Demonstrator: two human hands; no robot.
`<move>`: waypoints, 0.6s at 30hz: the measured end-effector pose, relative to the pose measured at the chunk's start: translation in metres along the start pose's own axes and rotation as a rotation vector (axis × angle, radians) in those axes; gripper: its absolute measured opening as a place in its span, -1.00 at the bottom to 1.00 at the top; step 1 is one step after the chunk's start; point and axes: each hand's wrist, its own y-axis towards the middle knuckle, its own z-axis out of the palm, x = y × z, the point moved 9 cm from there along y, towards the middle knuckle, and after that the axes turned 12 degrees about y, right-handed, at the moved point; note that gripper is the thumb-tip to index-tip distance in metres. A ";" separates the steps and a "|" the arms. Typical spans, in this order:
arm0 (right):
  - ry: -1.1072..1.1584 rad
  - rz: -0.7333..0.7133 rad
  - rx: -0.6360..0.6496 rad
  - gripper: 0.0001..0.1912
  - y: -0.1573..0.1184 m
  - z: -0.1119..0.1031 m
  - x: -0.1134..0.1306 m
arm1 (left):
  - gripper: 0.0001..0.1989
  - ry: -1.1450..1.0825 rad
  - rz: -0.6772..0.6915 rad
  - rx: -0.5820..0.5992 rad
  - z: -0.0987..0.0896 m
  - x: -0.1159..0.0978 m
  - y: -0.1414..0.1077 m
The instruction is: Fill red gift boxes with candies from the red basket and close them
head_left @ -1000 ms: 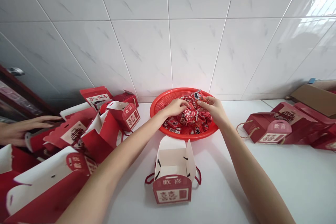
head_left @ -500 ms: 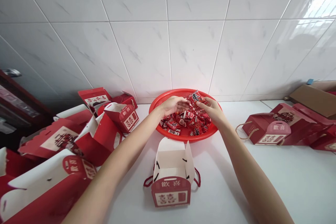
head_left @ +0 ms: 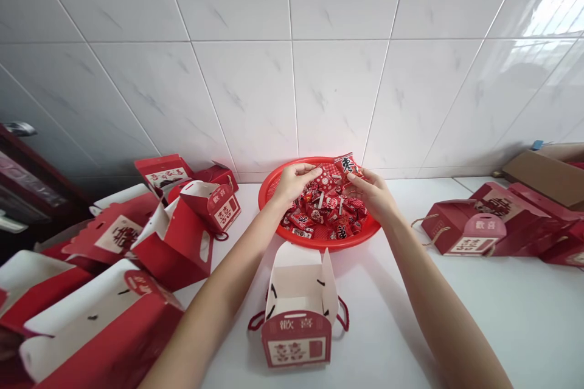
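A red oval basket (head_left: pixel 267 199) stands against the tiled wall, with many red-wrapped candies (head_left: pixel 317 214) in it. Over its left part my left hand (head_left: pixel 295 181) is closed, thumb and fingers pinched on a red dotted packet (head_left: pixel 327 180). Above the right part, my right hand (head_left: pixel 370 190) grips a red packet with dark lettering (head_left: pixel 347 165). In front of the basket sits an open red-and-white box (head_left: pixel 296 343), upright, with cord handles at both sides and nothing visible inside.
Several open red boxes (head_left: pixel 182 246) crowd the left side, the nearest partly behind my left forearm. At the right stand closed-looking red boxes (head_left: pixel 460 232) with a brown carton (head_left: pixel 542 173) behind them. A white tabletop (head_left: pixel 378 316) lies beneath.
My left hand has moved slightly left and closed on a dotted packet. My right hand, with its packet, has shifted slightly right. The view has moved a little.
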 end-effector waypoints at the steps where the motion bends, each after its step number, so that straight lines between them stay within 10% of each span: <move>1: 0.016 0.011 0.006 -0.52 0.000 0.001 0.000 | -0.65 -0.015 -0.007 -0.024 -0.002 0.000 -0.002; 18: 0.027 0.111 0.048 -0.56 -0.004 0.007 -0.006 | -0.70 -0.189 -0.069 0.198 0.016 0.013 -0.011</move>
